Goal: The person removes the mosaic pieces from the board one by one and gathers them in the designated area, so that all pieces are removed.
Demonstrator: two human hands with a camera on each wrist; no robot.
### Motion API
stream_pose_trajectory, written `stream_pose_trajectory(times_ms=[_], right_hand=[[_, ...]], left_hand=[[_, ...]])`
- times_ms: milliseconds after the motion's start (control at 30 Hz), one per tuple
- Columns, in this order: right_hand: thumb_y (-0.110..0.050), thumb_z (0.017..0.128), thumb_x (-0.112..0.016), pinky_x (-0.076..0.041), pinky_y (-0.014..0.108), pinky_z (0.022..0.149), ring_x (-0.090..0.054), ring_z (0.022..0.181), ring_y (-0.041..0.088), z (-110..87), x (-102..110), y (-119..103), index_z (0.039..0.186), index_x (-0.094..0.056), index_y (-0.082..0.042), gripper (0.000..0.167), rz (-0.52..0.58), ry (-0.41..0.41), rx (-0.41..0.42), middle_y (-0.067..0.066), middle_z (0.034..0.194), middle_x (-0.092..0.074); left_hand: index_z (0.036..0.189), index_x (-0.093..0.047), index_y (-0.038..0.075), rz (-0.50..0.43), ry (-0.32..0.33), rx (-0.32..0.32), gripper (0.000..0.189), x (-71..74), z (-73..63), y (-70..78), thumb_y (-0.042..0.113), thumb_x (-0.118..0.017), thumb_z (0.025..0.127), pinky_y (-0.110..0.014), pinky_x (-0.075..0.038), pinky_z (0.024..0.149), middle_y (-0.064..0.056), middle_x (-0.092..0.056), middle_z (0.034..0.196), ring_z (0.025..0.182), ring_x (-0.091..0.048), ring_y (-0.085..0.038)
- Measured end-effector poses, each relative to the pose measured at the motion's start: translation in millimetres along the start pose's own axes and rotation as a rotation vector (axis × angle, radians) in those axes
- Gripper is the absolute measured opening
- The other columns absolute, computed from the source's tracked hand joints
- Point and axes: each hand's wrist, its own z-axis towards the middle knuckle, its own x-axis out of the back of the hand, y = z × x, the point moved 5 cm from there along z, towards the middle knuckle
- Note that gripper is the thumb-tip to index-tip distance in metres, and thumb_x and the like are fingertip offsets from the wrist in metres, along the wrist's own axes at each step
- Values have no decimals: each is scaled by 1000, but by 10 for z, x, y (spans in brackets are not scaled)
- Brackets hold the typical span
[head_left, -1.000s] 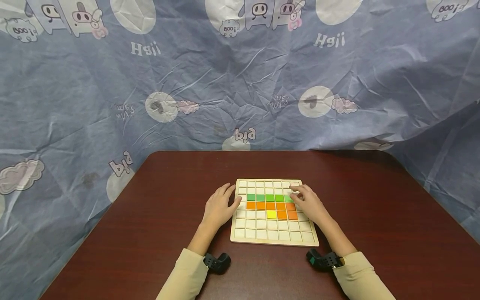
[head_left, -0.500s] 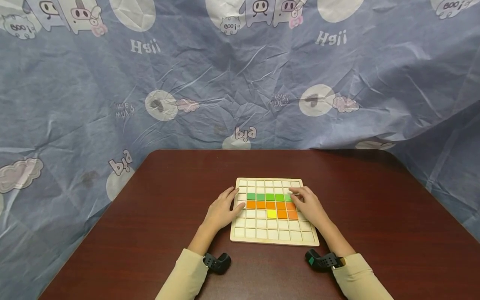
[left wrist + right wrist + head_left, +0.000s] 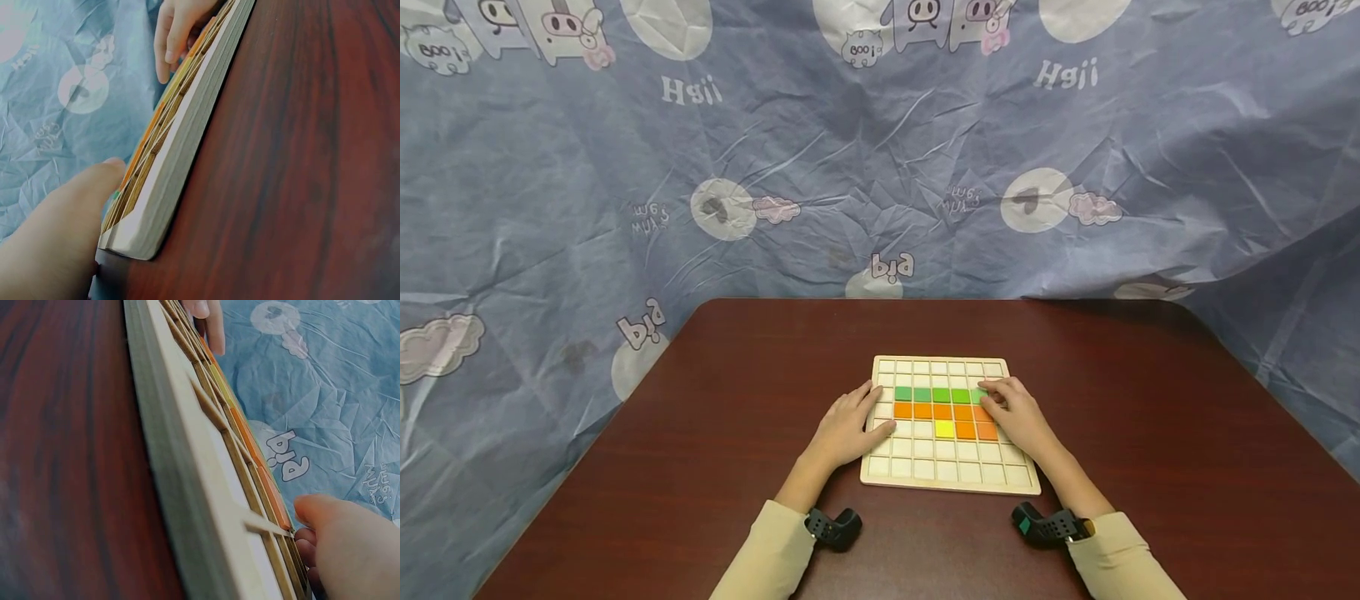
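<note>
A pale wooden grid board (image 3: 925, 471) lies on the table with coloured square tiles in its middle rows. Green tiles (image 3: 942, 396) form one row, ending in a light green tile (image 3: 977, 397) at the right. Below are orange tiles (image 3: 922, 411), then a yellow tile (image 3: 944, 429). My left hand (image 3: 842, 429) rests on the board's left edge, fingers loosely spread, thumb over the rim. My right hand (image 3: 1021, 419) lies over the right side, bent index finger and thumb at the light green tile, which they partly cover. The right wrist view shows its thumb (image 3: 315, 509) beside the board.
A dark reddish-brown table (image 3: 760, 358) extends around the board. Behind it hangs a blue-grey printed cloth (image 3: 820, 150). Black wrist devices (image 3: 835, 529) sit at both wrists, below cream sleeves (image 3: 771, 546).
My left hand has moved nearer along the board's left edge, its thumb coming down over the rim. My right hand stays by the light green tile, shifting only slightly. The tiles keep their places.
</note>
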Motion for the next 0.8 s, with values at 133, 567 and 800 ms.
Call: stream_pose_trajectory(times_ms=[133, 567, 800], right_hand=[[-22, 92, -53, -43, 35, 77, -51, 91, 22, 7, -1, -4, 123, -56, -7, 35, 3, -11, -3, 11, 112, -50], [-18, 92, -52, -40, 31, 73, -48, 87, 20, 9, 0, -13, 122, -57, -7, 32, -9, -27, -7, 10, 105, -49], [-15, 92, -52, -39, 29, 70, -49, 84, 20, 6, -1, 9, 120, -59, -6, 30, -47, -16, 6, 11, 104, -49]], left_hand=[[143, -30, 18, 1, -15, -13, 70, -8, -7, 8, 59, -41, 87, -45, -19, 113, -6, -25, 150, 136, -28, -28], [145, -25, 19, 37, -54, -29, 72, -39, -21, 17, 60, -38, 88, -44, -12, 114, -4, -19, 152, 139, -22, -25], [146, -23, 20, 42, -75, -29, 72, -66, -7, 7, 61, -36, 88, -44, -10, 115, -3, -17, 153, 140, -20, -24]])
